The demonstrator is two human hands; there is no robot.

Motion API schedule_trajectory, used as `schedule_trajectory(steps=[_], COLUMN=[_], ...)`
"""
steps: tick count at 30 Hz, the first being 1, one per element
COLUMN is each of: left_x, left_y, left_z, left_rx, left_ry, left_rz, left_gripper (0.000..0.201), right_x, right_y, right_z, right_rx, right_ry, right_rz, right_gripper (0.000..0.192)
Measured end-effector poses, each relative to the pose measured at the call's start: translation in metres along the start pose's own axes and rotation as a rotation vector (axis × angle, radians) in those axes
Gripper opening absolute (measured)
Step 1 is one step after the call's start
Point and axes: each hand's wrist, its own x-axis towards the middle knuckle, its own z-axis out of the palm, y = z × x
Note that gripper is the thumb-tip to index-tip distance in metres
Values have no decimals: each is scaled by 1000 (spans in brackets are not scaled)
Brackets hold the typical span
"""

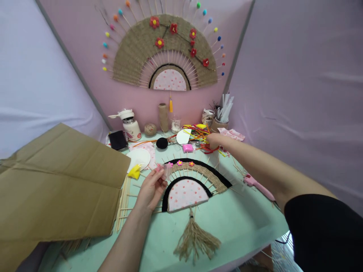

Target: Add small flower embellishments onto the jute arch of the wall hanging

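A half-made jute fan (pixel 193 181) lies on the mint table, with a black rim, a pink dotted centre, three small flowers and a jute tassel (pixel 195 238). My left hand (pixel 151 189) rests at the fan's left edge, fingers pinching a small clear packet with pink bits (pixel 163 170). My right hand (pixel 217 141) reaches to the back of the table into a heap of coloured pipe cleaners (pixel 198 136); its fingers are closed among them, and what they grip is hard to make out.
A large brown cardboard sheet (pixel 56 185) covers the table's left side. Bamboo sticks (pixel 123 204), a white disc (pixel 138 156), a phone (pixel 117 139), a flask (pixel 130 124), twine spools (pixel 163 117), cups (pixel 219 121) and a pink glue gun (pixel 256 185) surround the fan. A finished fan (pixel 167 53) hangs on the back wall.
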Motion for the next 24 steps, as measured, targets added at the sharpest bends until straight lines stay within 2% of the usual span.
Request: schedule_trajectory(steps=[4, 7, 11, 15, 20, 24], left_x=[0, 1, 1, 2, 4, 6], left_y=[0, 0, -1, -3, -6, -7], left_z=[-1, -1, -2, -2, -3, -5], left_rx=[10, 4, -2, 18, 44, 60], left_ry=[-2, -8, -22, -42, -28, -14], left_rz=[-4, 1, -4, -14, -9, -9], left_gripper=[17, 18, 19, 21, 16, 15], right_x=[1, -9, -35, -61, -72, -71], right_y=[13, 29, 59, 77, 63, 44], right_z=[-21, -27, -23, -6, 21, 26], right_rx=[-28, 7, 130, 378, 834, 1139], right_ry=[68, 121, 187, 283, 526, 674], right_rz=[51, 82, 95, 73, 31, -1], right_gripper=[38, 39, 37, 34, 33, 39])
